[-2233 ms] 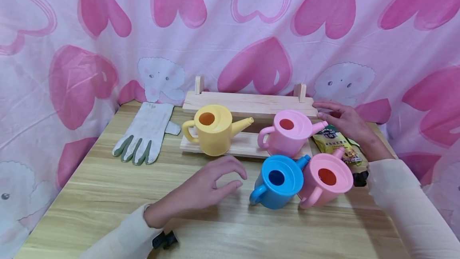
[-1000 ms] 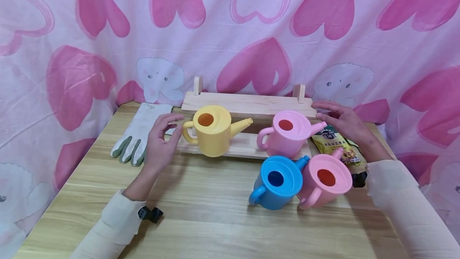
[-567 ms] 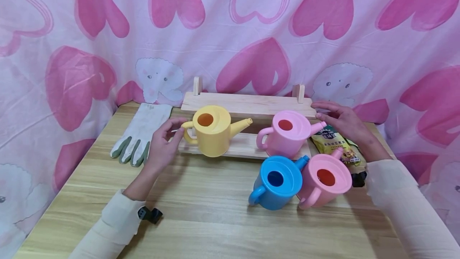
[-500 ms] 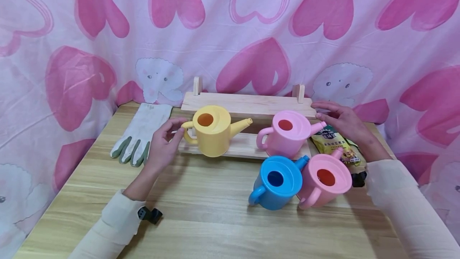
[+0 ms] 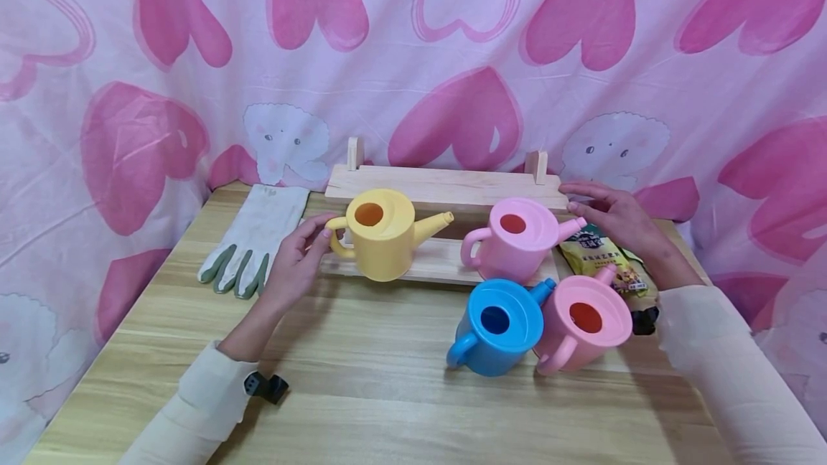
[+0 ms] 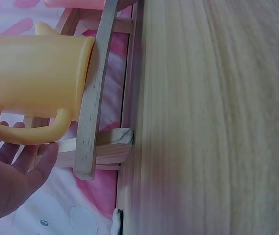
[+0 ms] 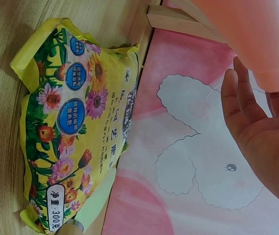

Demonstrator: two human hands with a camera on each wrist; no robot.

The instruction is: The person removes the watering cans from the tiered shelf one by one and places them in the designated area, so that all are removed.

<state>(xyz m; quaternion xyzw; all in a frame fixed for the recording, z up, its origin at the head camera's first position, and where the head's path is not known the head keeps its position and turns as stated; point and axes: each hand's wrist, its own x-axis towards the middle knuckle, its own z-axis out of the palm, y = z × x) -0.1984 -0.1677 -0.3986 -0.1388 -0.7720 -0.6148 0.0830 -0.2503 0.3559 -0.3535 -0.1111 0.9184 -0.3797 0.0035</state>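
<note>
At the handle of the yellow watering can (image 5: 384,242) is my left hand (image 5: 293,260), its thumb and fingers pinching the handle. In the left wrist view the can stands on the wooden rack's lower slats (image 6: 92,103), fingertips around the handle. My right hand (image 5: 623,221) rests its extended fingers by the right end of the rack's upper board (image 5: 446,186), near the spout tip of a pink watering can (image 5: 520,250). That can also stands on the lower tier. In front on the table are a blue watering can (image 5: 497,336) and a second pink watering can (image 5: 581,343).
A white and green work glove (image 5: 258,235) lies left of the rack. A yellow packet (image 7: 75,127) with printed flowers lies below my right hand. The wooden table (image 5: 388,407) extends to the front; a pink heart-print curtain (image 5: 400,34) hangs behind and at the sides.
My left hand has moved left from the table's middle, past the yellow can, and taken hold of its handle. My right hand and the watering cans have stayed in place.
</note>
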